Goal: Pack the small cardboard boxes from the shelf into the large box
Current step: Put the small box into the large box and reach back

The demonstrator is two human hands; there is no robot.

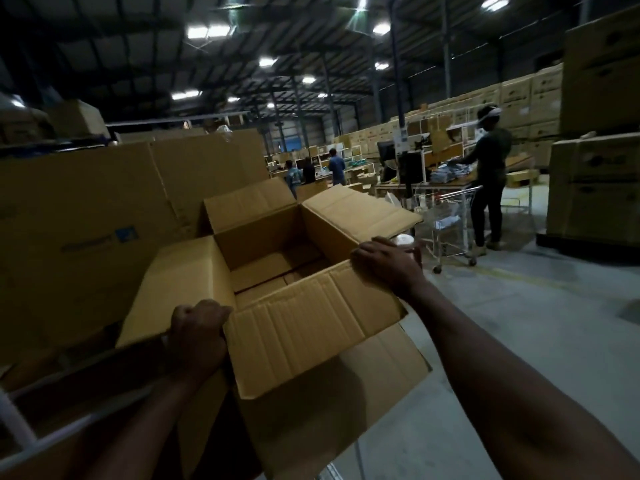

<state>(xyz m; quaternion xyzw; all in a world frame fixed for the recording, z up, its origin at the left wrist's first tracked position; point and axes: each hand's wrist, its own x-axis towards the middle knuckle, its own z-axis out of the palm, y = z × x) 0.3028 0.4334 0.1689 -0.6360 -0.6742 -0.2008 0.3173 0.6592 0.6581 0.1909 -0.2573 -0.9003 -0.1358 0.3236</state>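
1. Our left hand is clenched around the near-left corner of the large box, where two flaps meet.
2. Our right hand grips the near-right corner, fingers curled over the rim.
3. The box sits between both hands, open, its four flaps splayed outward.
4. It is plain brown corrugated cardboard, ribbed and creased; flat cardboard lies inside at the bottom.

One open large box, two hands, one wire trolley, four people in the background.
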